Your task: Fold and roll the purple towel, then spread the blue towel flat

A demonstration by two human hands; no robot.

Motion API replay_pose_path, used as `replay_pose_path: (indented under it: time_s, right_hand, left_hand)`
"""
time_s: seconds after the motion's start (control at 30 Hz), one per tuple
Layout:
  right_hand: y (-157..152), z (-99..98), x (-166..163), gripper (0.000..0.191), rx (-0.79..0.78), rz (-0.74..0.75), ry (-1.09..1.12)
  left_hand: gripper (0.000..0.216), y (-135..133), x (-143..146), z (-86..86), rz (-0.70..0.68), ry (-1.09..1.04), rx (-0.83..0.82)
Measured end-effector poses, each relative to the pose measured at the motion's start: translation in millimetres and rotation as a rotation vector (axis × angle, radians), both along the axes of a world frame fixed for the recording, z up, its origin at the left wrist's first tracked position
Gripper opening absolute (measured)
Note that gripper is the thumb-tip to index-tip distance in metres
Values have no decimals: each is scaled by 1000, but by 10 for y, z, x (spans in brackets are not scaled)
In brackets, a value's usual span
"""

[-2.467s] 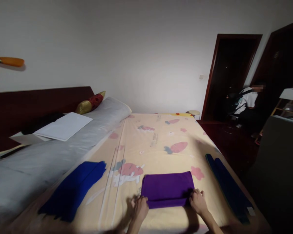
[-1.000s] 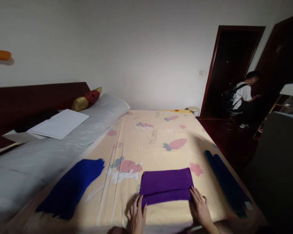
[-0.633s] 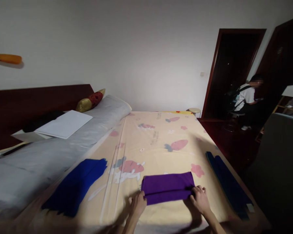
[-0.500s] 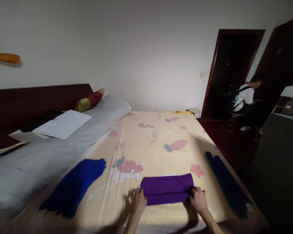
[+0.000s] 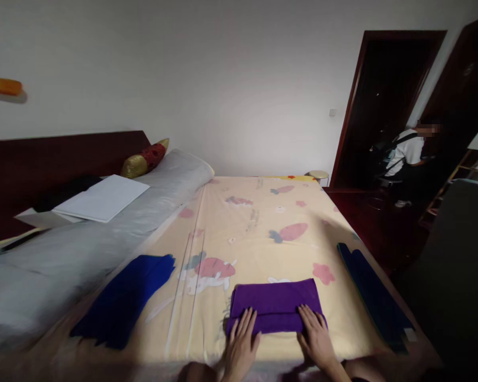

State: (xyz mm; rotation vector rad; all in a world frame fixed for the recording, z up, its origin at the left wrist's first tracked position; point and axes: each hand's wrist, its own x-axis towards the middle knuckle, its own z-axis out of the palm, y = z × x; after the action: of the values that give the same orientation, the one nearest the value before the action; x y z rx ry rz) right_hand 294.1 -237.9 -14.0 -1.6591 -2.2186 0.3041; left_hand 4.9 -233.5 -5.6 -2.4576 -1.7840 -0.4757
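Observation:
A folded purple cloth (image 5: 274,300) lies flat near the front edge of the bed, with a folded strip along its near side. My left hand (image 5: 242,337) rests on its near left corner, fingers stretched out flat. On the near right part of the same cloth lies my right hand (image 5: 315,334), its fingers also extended. Neither hand grips anything. A dark blue cloth (image 5: 125,300) with uneven edges is spread to the left. To the right, a long folded dark blue cloth (image 5: 376,297) with a white tag lies along the bed's edge.
The bed (image 5: 231,239) has a cream printed sheet. A grey roll of bedding (image 5: 155,204) runs along the headboard (image 5: 56,159), with a white board (image 5: 103,198) on it. Beyond the bed stand a stool (image 5: 318,174) and a seated person (image 5: 408,154); a dark cabinet (image 5: 458,265) is at right.
Both hands have shifted from pinching the purple cloth's side edges to lying flat on its near strip. The view has tilted slightly; the blue cloths lie as before.

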Motion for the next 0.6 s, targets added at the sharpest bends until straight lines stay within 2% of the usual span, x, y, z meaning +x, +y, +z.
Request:
replay_pose_path:
  time_s: [0.1, 0.17, 0.27, 0.33, 0.4, 0.5, 0.6]
  right_hand:
    - [-49, -48, 399, 63, -10, -78, -19]
    - [-70, -27, 487, 62, -27, -138, -35]
    - [-75, 32, 397, 66, -5, -191, -43]
    - [-70, 48, 285, 73, 12, -175, -18]
    - [-70, 34, 197, 73, -4, -162, 21]
    - [-68, 7, 143, 63, -48, -177, 69]
    - [-42, 70, 147, 62, -91, -179, 78]
  left_hand:
    - [64, -6, -256, 42, 1, 9, 31]
    - [67, -15, -288, 52, 34, 4, 57]
    - [60, -48, -241, 48, 207, -5, 80]
    - [56, -75, -222, 41, 288, -12, 48]
    - [60, -91, -227, 35, 300, -24, -3]
    - [63, -73, -228, 53, 305, -45, -59]
    - [62, -10, -183, 144, 334, -53, -96]
